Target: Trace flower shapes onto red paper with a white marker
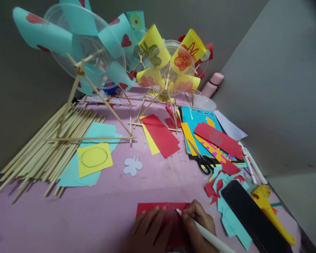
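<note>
Red paper lies at 6 o'clock on the pink desk; left hand rests flat on it, fingers released, right hand grasps a white pen, tip on the sheet. Best practice, as judged: keep the left palm pressing so the sheet cannot slide, and draw slow, light strokes away from the fingertips.

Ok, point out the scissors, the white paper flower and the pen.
scissors (pixel 203 162), head view, on the black handles.
white paper flower (pixel 132 166), head view, on its middle.
pen (pixel 209 236), head view, on the white barrel, held in the right hand (pixel 197 225).
</note>
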Motion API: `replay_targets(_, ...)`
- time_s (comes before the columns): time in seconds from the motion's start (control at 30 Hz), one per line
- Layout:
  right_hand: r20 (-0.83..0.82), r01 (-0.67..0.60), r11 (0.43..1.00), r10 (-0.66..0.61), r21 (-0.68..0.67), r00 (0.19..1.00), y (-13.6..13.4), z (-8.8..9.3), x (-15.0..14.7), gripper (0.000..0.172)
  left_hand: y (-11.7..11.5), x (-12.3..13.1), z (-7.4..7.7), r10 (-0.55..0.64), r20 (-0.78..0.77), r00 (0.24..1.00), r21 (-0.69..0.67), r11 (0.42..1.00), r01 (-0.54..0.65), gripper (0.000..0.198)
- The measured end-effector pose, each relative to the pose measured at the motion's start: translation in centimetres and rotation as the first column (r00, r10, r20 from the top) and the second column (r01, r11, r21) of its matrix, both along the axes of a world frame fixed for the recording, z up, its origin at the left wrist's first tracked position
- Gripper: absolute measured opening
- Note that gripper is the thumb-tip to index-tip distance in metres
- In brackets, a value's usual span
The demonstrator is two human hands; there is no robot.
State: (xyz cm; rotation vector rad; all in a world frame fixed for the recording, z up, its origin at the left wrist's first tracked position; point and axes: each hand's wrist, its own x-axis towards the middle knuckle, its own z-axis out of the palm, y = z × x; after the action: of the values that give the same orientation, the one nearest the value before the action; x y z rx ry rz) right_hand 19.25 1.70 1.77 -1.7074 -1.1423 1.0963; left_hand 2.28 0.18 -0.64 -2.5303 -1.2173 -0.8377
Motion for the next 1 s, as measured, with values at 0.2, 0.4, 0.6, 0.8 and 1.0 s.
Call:
replay_targets(0.2,0.057,-0.043,0.999,0.043,0.004,0.997,0.09,0.3,-0.02,0.019,0.05,-0.18,0.22,-0.007,-0.05,0.999,0.033,0.999,0.009,0.031)
replay_targets(0.4,-0.023,-0.108,0.993,0.109,0.046,0.994,-0.21,-0.29,-0.21,0.02,0.26,-0.08,0.66,0.0,-0.059,0.998,0.092,0.996,0.005,0.039)
replay_targets(0.6,-0.026,-0.147,0.989,0.148,0.033,0.989,-0.18,-0.23,-0.31,0.02,0.35,-0.03,0.52,-0.006,-0.087,0.996,0.092,0.996,0.014,0.042)
replay_targets(0.8,0.001,-0.168,0.986,0.168,0.019,0.986,-0.04,-0.21,-0.32,0.021,0.19,-0.02,0.5,-0.01,-0.074,0.997,0.077,0.997,0.015,0.038)
replay_targets(1.0,-0.01,-0.186,0.982,0.186,0.016,0.982,-0.05,-0.34,-0.22,0.023,0.24,-0.06,0.61,-0.008,-0.058,0.998,0.063,0.998,0.012,0.037)
